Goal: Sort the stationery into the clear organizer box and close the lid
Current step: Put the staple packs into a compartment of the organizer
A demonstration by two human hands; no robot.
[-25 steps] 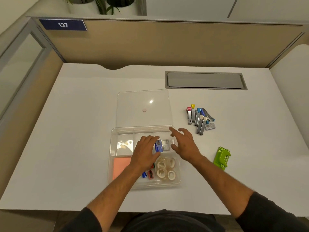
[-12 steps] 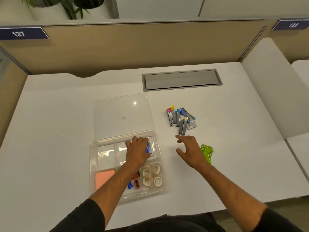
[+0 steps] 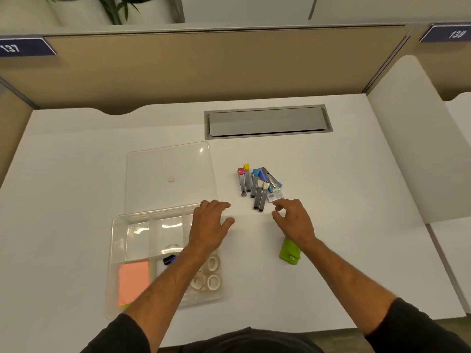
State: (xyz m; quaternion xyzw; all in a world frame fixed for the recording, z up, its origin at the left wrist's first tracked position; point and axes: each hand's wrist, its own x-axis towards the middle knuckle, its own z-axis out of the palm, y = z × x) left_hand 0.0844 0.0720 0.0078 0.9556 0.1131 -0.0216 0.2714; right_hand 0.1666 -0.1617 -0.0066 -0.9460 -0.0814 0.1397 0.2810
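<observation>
The clear organizer box (image 3: pixel 119 250) lies open on the white desk, its lid (image 3: pixel 168 174) flat behind it. Inside are pink sticky notes (image 3: pixel 133 280), several tape rolls (image 3: pixel 212 280) and a small blue and black item (image 3: pixel 169 259). My left hand (image 3: pixel 210 225) rests over the box's far right corner, fingers spread, holding nothing. A heap of several staple boxes with coloured tabs (image 3: pixel 257 186) lies to the right of the lid. My right hand (image 3: pixel 293 219) hovers just in front of that heap, fingers apart and empty. A green stapler (image 3: pixel 289 252) lies under my right wrist.
A grey cable hatch (image 3: pixel 267 122) is set into the desk behind the heap. A tan partition (image 3: pixel 204 70) walls the far edge. A white side panel (image 3: pixel 407 149) stands at the right. The desk's front edge is close to my body.
My left hand has come out of the box's upper compartment to its right corner. My right hand has moved forward from beside the stapler toward the staple boxes. The view shifted right.
</observation>
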